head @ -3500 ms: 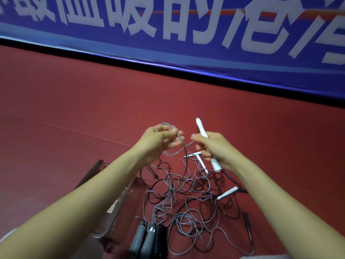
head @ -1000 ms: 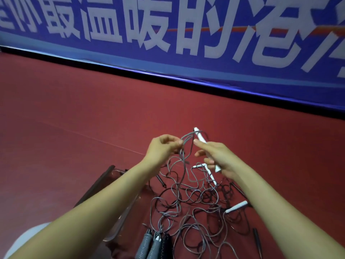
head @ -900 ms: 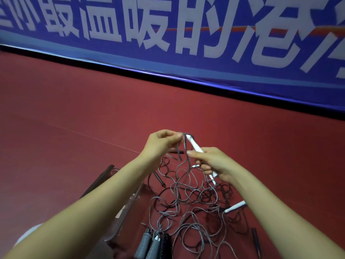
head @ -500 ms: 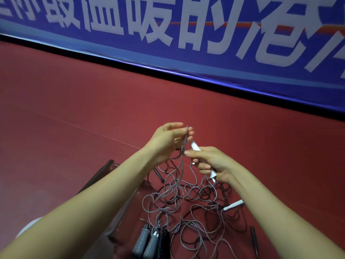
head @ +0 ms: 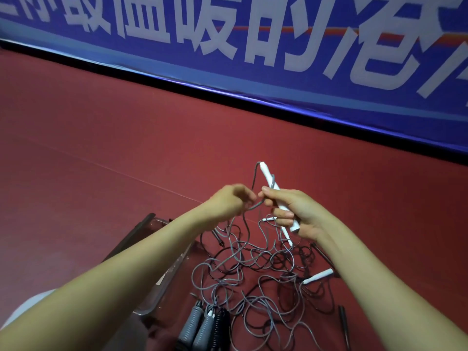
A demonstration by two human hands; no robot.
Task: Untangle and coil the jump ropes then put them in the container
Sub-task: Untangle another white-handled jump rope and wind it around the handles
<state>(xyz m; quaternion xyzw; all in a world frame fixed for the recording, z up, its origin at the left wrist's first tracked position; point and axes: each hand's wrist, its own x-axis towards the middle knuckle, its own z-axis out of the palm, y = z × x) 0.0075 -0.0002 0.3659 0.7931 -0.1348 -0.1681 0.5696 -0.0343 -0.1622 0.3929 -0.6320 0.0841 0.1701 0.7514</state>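
A tangle of grey and black jump ropes [head: 255, 269] lies on the red floor below my hands. My right hand [head: 291, 211] grips a white handle [head: 268, 177] that points up and away, with grey cord looped round it. My left hand [head: 231, 200] pinches the same grey cord [head: 254, 205] just left of the handle. Another white handle [head: 317, 276] lies in the tangle at right. Two grey handles [head: 195, 325] and a black one lie at the bottom. The clear container [head: 162, 277] sits at lower left, partly hidden by my left forearm.
A blue banner [head: 253, 46] with large white characters runs along the far edge of the red floor [head: 101, 135]. A dark thin handle [head: 343, 323] lies at the lower right. A dark lid or board [head: 131, 236] leans along the container's left side.
My right hand has lifted the white handle higher and the cord now wraps round it. My left hand has dropped a little and closed on the cord beside it.
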